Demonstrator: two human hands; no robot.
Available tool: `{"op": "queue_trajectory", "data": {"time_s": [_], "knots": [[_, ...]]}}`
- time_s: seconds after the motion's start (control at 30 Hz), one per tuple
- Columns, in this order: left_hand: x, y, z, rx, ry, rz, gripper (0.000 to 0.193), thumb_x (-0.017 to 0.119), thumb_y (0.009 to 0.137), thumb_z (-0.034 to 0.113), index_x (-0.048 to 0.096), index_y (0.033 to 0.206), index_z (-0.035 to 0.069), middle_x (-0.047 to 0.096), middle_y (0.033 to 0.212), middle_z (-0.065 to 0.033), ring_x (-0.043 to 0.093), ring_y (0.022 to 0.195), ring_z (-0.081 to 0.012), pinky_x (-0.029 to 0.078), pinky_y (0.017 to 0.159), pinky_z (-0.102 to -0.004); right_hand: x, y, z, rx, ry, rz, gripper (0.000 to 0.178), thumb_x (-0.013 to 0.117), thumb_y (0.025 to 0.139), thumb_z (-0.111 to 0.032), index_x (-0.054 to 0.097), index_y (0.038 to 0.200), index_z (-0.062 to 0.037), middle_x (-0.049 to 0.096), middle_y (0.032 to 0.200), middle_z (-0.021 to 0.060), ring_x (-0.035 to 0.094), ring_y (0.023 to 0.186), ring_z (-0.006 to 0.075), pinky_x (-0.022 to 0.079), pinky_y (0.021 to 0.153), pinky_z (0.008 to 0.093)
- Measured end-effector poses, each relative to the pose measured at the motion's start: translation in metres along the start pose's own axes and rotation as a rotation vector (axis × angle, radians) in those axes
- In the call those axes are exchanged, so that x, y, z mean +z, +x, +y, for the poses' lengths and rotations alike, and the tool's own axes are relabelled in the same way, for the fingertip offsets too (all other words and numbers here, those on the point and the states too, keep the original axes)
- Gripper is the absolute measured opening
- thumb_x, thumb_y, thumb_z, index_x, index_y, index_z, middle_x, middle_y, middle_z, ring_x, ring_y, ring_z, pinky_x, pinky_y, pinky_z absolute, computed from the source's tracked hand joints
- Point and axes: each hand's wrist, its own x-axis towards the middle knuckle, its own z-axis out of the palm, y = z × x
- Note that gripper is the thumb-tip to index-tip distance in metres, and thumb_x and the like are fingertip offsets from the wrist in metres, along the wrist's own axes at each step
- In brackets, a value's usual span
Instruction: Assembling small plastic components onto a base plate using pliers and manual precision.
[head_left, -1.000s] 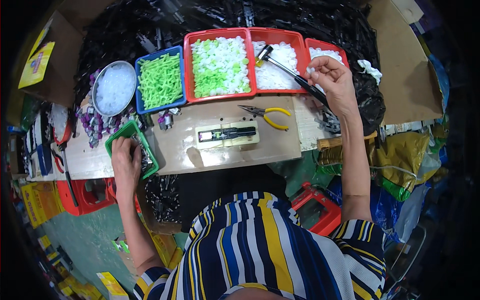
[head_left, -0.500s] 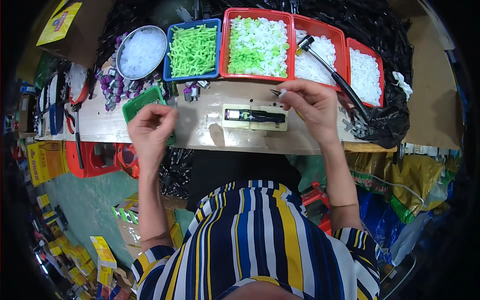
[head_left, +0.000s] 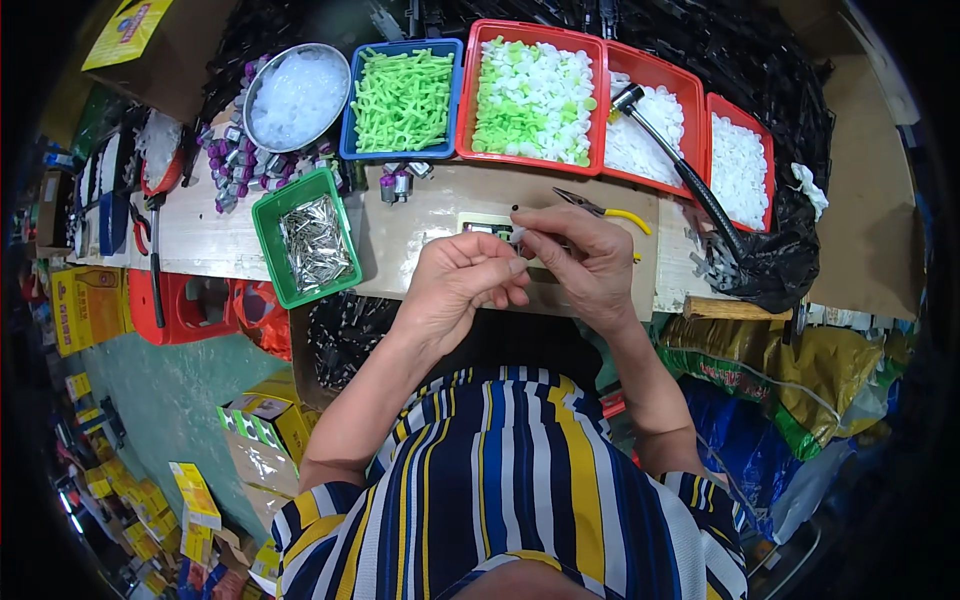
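Note:
My two hands meet over the near middle of the workbench. Between the thumb and fingers of my right hand (head_left: 585,262) is a small white plastic piece (head_left: 517,235). Just beside it, my left hand (head_left: 462,282) has thumb and forefinger pinched together; whatever is in that pinch is too small or hidden to make out. Behind the fingers lies a cream fixture block (head_left: 470,219), mostly covered, with part of a dark assembly showing in it. Pliers with yellow handles (head_left: 610,211) rest just beyond my right hand.
Left of the hands stands a green bin (head_left: 262,225) of metal pins. Along the back are a metal bowl (head_left: 347,95), a blue tray (head_left: 456,100) of green parts and red trays (head_left: 600,125) of white and green parts. A hammer (head_left: 690,178) leans across them. Small motors (head_left: 395,185) lie nearby.
My left hand has moved right from above the green bin, uncovering its pins. My right hand has come left and down with the white piece; both now hide most of the fixture.

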Motion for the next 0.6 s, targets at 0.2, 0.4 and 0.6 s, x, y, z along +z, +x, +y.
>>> {"op": "queue_trajectory", "data": {"time_s": [0.2,0.4,0.6], "knots": [[-0.0082,0.0019,-0.0013,-0.051,-0.101,-0.023,0.005,0.069,0.088,0.004,0.068,0.091,0.000,0.070,0.079,-0.0097,0.068,0.064,-0.0158,0.050,0.056,-0.0209,0.0072,0.0012,-0.0083,-0.117,-0.161,0.009,0.022,0.066,0.085,0.008,0.071,0.106,0.0025,0.070,0.091,0.0106,0.067,0.080,0.0158,0.052,0.070,0.0263],[-0.0096,0.0026,-0.0027,-0.063,-0.122,-0.031,0.005,0.069,0.088,0.003,0.069,0.092,-0.001,0.070,0.080,-0.0104,0.068,0.065,-0.0161,0.052,0.057,-0.0208,0.0080,0.0021,-0.0091,-0.212,-0.273,0.019,0.025,0.067,0.081,0.011,0.072,0.104,0.0016,0.070,0.089,0.0126,0.069,0.079,0.0200,0.053,0.069,0.0283],[-0.0092,0.0043,-0.0032,-0.057,-0.140,-0.049,0.005,0.068,0.088,0.001,0.068,0.092,-0.001,0.071,0.080,-0.0110,0.068,0.064,-0.0163,0.052,0.058,-0.0209,0.0054,0.0019,-0.0082,-0.225,-0.279,0.033,0.025,0.067,0.080,0.010,0.071,0.103,0.0017,0.070,0.088,0.0122,0.069,0.077,0.0200,0.053,0.067,0.0281]]}}
